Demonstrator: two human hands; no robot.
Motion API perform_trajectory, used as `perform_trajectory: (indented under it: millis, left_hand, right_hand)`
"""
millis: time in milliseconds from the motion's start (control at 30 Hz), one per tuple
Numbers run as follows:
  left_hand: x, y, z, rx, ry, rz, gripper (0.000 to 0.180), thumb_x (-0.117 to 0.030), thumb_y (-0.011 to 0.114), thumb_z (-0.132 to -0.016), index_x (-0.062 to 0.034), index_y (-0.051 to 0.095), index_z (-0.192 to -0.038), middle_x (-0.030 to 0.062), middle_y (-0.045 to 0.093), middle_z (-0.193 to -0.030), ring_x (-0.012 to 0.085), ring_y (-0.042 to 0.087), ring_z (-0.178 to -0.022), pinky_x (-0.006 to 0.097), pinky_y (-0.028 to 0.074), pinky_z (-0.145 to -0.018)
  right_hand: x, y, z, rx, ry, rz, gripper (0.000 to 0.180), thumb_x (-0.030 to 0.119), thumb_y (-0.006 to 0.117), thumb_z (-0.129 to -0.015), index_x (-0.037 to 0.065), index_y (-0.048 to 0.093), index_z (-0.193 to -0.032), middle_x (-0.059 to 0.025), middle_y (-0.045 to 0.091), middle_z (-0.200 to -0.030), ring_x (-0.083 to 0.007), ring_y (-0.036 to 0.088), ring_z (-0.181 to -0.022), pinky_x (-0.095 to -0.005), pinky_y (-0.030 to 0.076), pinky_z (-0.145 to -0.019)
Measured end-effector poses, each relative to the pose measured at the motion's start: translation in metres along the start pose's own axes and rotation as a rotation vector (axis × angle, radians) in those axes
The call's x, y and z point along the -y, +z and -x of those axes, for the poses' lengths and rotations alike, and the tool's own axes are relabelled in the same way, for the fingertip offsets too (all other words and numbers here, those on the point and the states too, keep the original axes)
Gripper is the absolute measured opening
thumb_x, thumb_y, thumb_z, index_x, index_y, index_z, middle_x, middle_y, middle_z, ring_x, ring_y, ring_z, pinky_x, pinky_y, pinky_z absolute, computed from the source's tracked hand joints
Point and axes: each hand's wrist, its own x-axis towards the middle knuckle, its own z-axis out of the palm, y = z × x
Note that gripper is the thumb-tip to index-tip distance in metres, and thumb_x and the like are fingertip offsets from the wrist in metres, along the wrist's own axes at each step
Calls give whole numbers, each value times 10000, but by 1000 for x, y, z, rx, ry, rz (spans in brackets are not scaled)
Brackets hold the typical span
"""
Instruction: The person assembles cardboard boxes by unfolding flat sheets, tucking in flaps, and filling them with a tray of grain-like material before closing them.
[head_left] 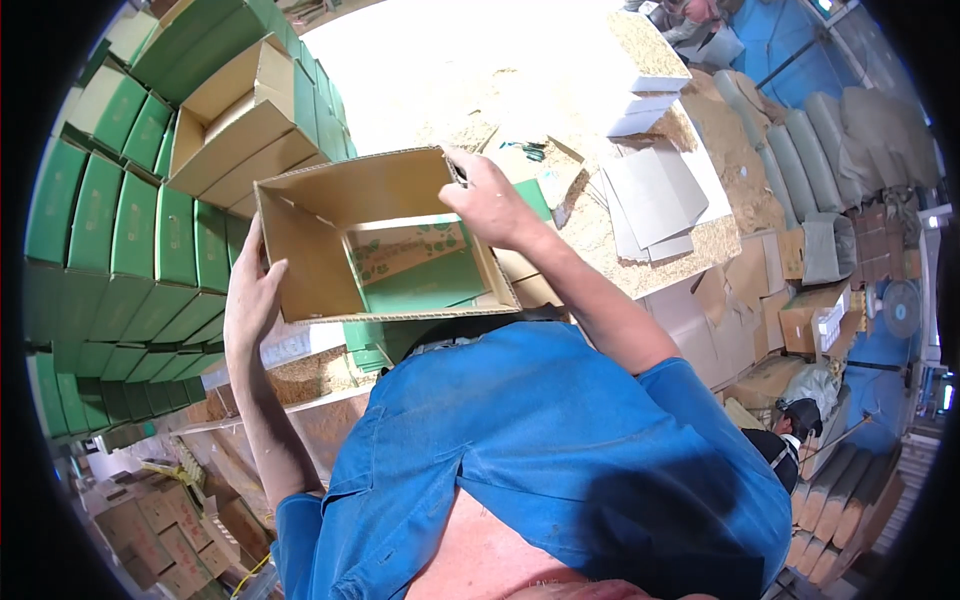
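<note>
Between my two hands is an open cardboard box (315, 250), brown inside, tilted so that I look down into it. My left hand (252, 295) grips its left wall, the thumb over the rim and the fingers on the outside. At the far right corner, my right hand (490, 203) is closed on the rim. A green and brown panel with a printed leaf pattern (415, 262) shows at the bottom of the box; I cannot tell whether it is the box's floor or lies beneath. Green cardboard pieces (367, 345) sit just below the near edge.
Green boxes (135, 235) are stacked high on the left, with an open brown box (245, 125) among them. Grey sheets (655, 195) lie on the worktable (450, 70) at the right, near white blocks (640, 110). Another person (800, 415) is at the lower right.
</note>
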Motion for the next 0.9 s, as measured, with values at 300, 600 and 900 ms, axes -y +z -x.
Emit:
perform_trajectory:
  millis: [300,600,900]
  left_hand:
    - [-11,41,-5,99,189,-419,743,-112,624,-910,-105,230,-1539,218,376,-1506,318,423,-1372,387,363,-1116]
    - [7,47,-4,157,138,-118,895,-49,624,-826,-69,110,-1559,180,135,-1619,288,177,-1490,374,209,-1200]
    - [-4,47,6,838,272,-243,1174,-625,823,-602,-120,297,-1523,213,246,-1576,362,228,-1464,470,237,-1184]
  right_hand:
    - [-47,50,-17,-745,-103,31,562,95,755,-756,-50,509,-1239,-224,600,-1184,-313,557,-1171,-378,409,-1034]
    - [-148,22,-44,-95,-82,248,232,145,804,-779,29,723,-963,-91,743,-919,-174,686,-808,-290,526,-779]
    - [-120,25,-33,-142,134,-274,242,51,805,-765,14,717,-987,-72,742,-934,-145,681,-836,-284,534,-780]
